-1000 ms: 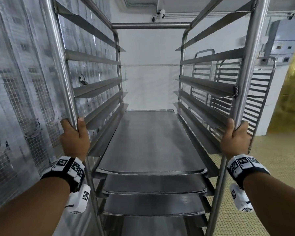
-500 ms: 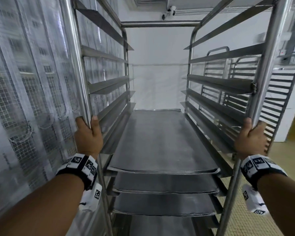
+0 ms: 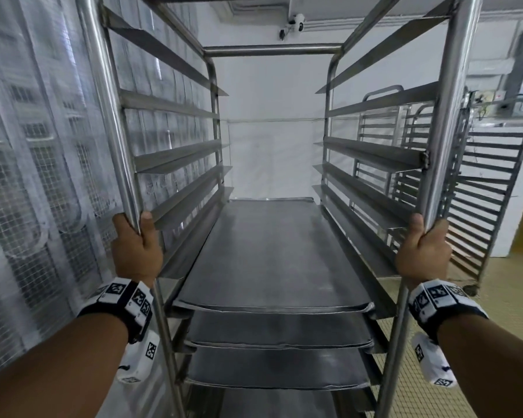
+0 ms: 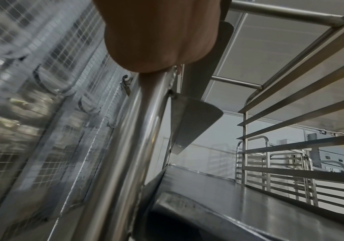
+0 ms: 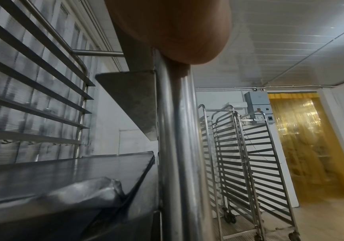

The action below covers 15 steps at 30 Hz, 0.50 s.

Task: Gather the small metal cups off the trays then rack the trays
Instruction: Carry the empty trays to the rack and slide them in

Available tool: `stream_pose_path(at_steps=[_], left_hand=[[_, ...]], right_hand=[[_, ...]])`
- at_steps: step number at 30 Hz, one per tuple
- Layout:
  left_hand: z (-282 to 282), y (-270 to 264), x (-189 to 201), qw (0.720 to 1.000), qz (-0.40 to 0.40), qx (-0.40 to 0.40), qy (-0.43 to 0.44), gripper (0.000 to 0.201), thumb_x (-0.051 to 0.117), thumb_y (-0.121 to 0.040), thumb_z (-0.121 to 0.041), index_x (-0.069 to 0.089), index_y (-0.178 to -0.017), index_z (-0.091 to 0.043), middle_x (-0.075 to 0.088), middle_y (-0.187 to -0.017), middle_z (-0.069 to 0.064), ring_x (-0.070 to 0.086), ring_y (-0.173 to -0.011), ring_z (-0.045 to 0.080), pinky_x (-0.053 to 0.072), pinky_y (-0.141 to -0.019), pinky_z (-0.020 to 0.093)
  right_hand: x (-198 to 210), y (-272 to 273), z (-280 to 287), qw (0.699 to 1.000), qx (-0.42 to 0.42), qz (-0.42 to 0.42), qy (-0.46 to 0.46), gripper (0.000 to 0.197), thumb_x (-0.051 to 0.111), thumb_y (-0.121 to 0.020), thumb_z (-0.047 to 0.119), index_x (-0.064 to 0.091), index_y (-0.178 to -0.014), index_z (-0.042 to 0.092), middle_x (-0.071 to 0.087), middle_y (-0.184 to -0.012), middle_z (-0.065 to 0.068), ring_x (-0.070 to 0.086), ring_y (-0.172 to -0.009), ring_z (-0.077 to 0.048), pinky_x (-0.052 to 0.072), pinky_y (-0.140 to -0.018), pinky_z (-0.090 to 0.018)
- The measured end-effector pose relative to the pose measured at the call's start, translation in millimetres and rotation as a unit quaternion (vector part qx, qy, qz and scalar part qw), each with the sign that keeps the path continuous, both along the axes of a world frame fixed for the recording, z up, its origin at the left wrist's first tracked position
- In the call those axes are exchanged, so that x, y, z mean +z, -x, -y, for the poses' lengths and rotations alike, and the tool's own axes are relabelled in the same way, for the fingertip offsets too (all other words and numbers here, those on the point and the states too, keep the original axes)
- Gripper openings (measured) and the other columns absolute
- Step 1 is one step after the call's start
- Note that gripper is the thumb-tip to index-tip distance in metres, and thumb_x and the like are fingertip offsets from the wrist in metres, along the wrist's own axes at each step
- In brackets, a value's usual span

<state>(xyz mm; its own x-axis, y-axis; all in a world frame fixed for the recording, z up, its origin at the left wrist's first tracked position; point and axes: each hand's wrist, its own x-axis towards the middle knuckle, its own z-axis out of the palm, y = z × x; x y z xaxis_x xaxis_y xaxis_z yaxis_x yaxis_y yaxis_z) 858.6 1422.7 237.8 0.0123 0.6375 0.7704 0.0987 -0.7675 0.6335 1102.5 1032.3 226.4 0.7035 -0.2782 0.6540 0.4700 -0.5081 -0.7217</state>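
Observation:
A tall steel tray rack (image 3: 272,51) stands in front of me. My left hand (image 3: 135,245) grips its near left upright (image 4: 129,146) and my right hand (image 3: 421,251) grips the near right upright (image 5: 177,146). Several flat metal trays sit in its lower runners, the top tray (image 3: 269,251) bare, two more trays (image 3: 278,330) below it. The upper runners hold nothing. No metal cups show in any view.
A wire-mesh wall behind clear plastic (image 3: 27,191) runs close along the left. Other bare racks (image 3: 480,191) stand at the right by a white wall, also seen as wheeled racks (image 5: 249,163). A yellow strip curtain (image 5: 303,138) hangs over a doorway at the far right.
The rack and I have moved forward along the mesh wall and a little to the right. Both hands keep their grip on the uprights.

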Motion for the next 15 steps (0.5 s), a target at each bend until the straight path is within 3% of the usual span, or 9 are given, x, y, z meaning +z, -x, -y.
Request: stream_pose_path(at_steps=[5,10,15], left_hand=[[-32,-47,0,1.000,-0.008,-0.014,0.008,0.051,0.038,-0.104,-0.046,0.045,-0.118,0.002,0.056,-0.073,0.015,0.061,-0.067,0.044,0.038,-0.057,0.037],[-54,-92,5,0.998,-0.004,-0.046,0.040,0.049,0.038,-0.105,-0.043,0.045,-0.123,0.002,0.064,-0.090,0.029,0.062,-0.082,0.047,0.037,-0.065,0.038],[-69,-125,11,0.996,0.004,-0.076,0.047,0.045,0.039,-0.106,-0.037,0.046,-0.119,0.005,0.060,-0.084,0.022,0.062,-0.079,0.045,0.033,-0.063,0.035]], right_hand=[[1,-33,-23,1.000,-0.013,-0.001,-0.011,0.055,0.018,-0.092,0.074,0.030,-0.096,0.020,0.055,-0.076,-0.018,0.061,-0.070,-0.040,0.053,-0.066,-0.056],[3,-66,-46,0.999,-0.007,-0.012,-0.030,0.050,0.025,-0.096,0.066,0.033,-0.099,0.017,0.057,-0.081,-0.022,0.061,-0.071,-0.039,0.053,-0.065,-0.052],[3,-95,-61,0.999,-0.005,-0.016,-0.033,0.045,0.032,-0.102,0.054,0.038,-0.107,0.009,0.057,-0.079,-0.019,0.062,-0.069,-0.039,0.051,-0.062,-0.045]])
